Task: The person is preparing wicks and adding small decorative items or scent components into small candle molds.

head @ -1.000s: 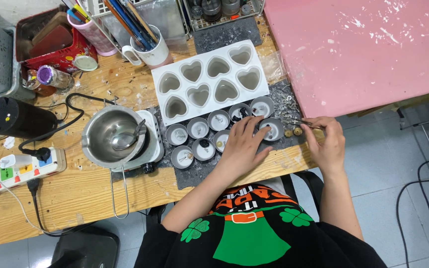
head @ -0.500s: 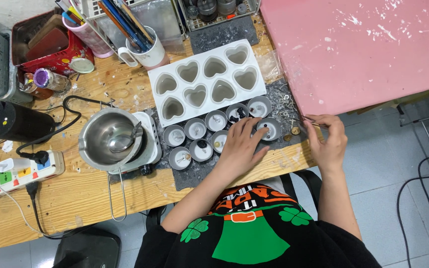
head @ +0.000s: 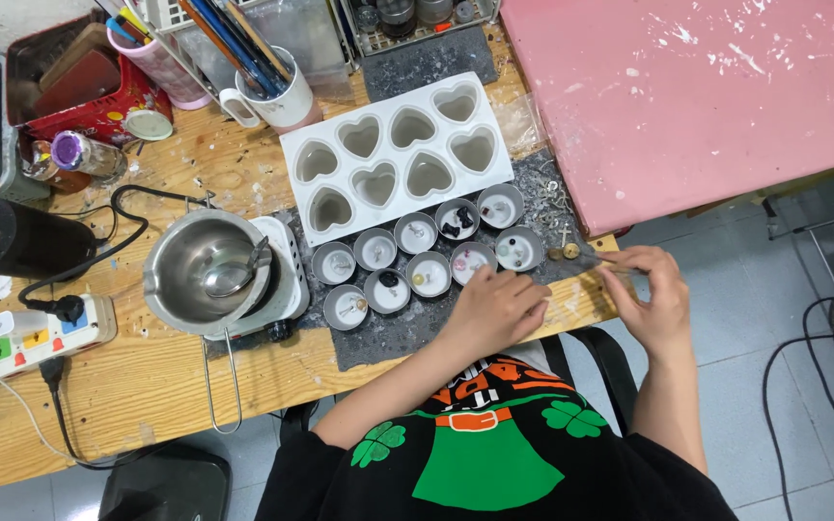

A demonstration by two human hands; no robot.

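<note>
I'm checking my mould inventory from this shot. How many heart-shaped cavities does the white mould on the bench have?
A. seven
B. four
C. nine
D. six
A: the white heart mould shows four hearts along its far row and three along its near row, seven in all.

From my seat I see few packages or labels. A red box (head: 69, 92) stands at the far left corner of the table (head: 98, 396), open at the top, with brown flat pieces inside. Just in front of it lies a small jar (head: 74, 154) on its side, with a purple lid and a label too blurred to make out. The power strip (head: 31, 342) near the left edge carries coloured square markings, green, yellow, blue and red. I see no screens or signs.
</note>
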